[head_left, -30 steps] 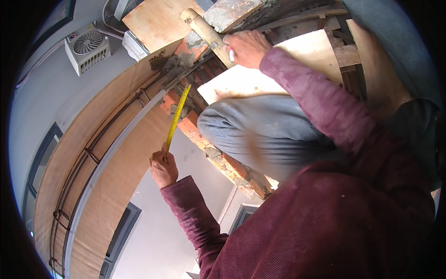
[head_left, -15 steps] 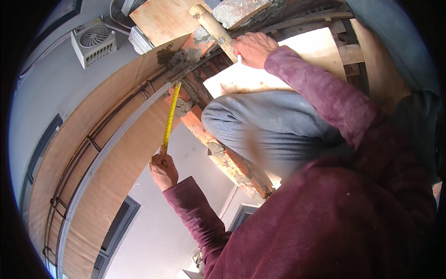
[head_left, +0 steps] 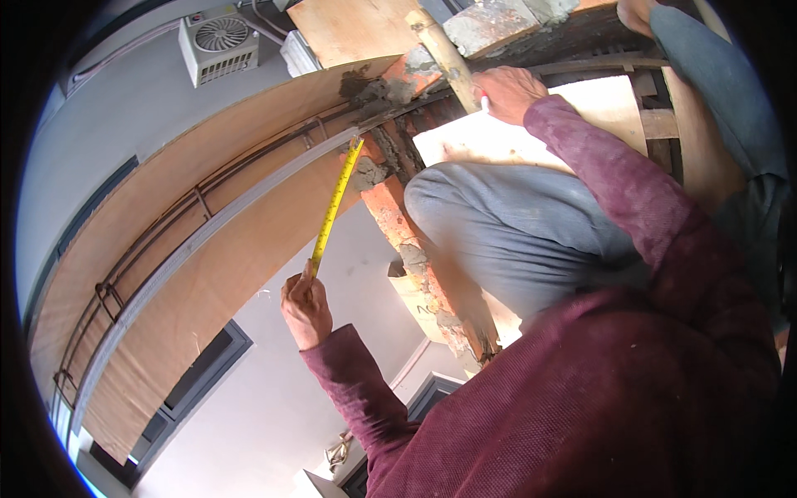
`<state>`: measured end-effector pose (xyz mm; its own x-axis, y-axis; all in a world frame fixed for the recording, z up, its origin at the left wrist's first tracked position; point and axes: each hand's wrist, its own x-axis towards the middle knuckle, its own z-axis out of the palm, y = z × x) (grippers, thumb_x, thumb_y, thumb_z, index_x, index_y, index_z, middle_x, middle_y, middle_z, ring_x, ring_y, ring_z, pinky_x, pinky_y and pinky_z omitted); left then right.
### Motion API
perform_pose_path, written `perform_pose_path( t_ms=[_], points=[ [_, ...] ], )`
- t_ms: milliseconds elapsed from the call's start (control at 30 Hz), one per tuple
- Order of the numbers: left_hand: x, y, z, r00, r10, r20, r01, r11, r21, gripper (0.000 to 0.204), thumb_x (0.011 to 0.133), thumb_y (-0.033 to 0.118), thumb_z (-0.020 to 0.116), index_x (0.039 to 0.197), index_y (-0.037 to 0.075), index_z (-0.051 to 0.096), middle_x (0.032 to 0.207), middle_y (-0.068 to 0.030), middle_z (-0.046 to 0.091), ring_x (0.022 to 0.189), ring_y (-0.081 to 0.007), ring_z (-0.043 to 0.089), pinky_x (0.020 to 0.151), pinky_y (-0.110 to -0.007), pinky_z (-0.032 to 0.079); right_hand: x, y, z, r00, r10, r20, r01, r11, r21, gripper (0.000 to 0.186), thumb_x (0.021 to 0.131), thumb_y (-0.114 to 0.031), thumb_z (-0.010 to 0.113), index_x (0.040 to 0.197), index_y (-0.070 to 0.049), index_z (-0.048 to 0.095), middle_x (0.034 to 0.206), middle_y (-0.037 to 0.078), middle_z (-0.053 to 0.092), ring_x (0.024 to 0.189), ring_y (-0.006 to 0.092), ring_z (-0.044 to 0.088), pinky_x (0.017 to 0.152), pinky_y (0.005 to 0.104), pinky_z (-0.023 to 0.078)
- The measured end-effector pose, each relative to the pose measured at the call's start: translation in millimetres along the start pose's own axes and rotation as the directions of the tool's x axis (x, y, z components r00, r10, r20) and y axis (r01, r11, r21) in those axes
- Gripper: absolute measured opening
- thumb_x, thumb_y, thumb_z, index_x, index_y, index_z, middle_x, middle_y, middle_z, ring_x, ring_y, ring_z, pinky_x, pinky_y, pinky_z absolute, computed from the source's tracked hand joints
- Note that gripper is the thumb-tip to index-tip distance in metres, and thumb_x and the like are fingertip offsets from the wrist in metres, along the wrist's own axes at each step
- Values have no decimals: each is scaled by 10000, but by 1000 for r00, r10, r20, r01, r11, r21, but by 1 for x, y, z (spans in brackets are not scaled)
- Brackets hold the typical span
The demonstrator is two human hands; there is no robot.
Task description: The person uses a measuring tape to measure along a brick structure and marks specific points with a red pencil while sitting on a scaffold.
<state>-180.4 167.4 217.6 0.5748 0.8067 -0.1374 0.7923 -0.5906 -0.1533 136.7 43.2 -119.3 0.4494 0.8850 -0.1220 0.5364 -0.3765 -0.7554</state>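
Observation:
My left hand (head_left: 306, 305) is closed round the near end of a yellow tape measure blade (head_left: 336, 204); any case is hidden in the fingers. The blade runs up and away to the right. Its far tip lies by the end of a long grey strip (head_left: 222, 219) and a broken brick edge. My right hand (head_left: 510, 93) is closed, with a small white stick with a red part (head_left: 485, 104) poking out below the fingers. That hand rests against a round wooden pole (head_left: 444, 55), beside a pale plywood board (head_left: 477, 134).
Tall plywood formwork (head_left: 241, 286) with thin rusty bars (head_left: 202, 203) inside curves along the left. A brick-and-mortar wall edge (head_left: 397, 217) runs beside my bent knee (head_left: 444, 195). Below it are a pale wall (head_left: 274, 378) and dark-framed windows (head_left: 199, 378). An air-conditioner unit (head_left: 217, 41) hangs at upper left.
The view has shifted, so most of the scene sits further right. The tape blade leans more to the right in the picture. Both hands keep their holds.

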Motion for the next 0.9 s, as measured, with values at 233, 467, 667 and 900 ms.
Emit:
perform_pose_path(
  t_ms=[233, 467, 667, 900],
  points=[
    [-34, -9, -19, 982, -136, -134, 127, 989, -71, 333, 846, 26, 569, 1151, 56, 699, 890, -116, 638, 788, -229, 566, 715, -338, 478, 0, 0, -1, 999, -35, -4, 35, 999, -26, 171, 852, -208, 548, 883, -55, 619, 782, 177, 655, 766, 370, 656, 705, 491, 503],
    [-40, -26, -9, 965, -199, -170, 182, 977, -112, 342, 836, 25, 559, 1149, 48, 697, 873, -123, 634, 798, -233, 574, 718, -340, 479, -1, 3, 2, 998, -43, -41, 42, 998, -40, 185, 868, -210, 531, 884, -49, 620, 792, 193, 655, 772, 381, 653, 712, 500, 500],
    [-44, -25, -25, 968, -185, -170, 171, 981, -94, 350, 830, 5, 555, 1149, 40, 695, 872, -126, 627, 788, -215, 587, 718, -314, 478, -1, 1, 2, 996, -61, -68, 59, 998, -24, 211, 883, -224, 515, 848, -33, 598, 780, 216, 642, 777, 412, 636, 717, 523, 480],
    [-80, -11, -101, 927, -204, -315, 168, 976, -137, 384, 824, -29, 547, 1167, 61, 695, 885, -94, 604, 752, -165, 550, 689, -281, 459, -1, -1, 1, 997, -57, -60, 55, 998, -28, 213, 895, -221, 503, 863, -37, 606, 809, 219, 648, 826, 416, 638, 741, 524, 479]
  ],
)
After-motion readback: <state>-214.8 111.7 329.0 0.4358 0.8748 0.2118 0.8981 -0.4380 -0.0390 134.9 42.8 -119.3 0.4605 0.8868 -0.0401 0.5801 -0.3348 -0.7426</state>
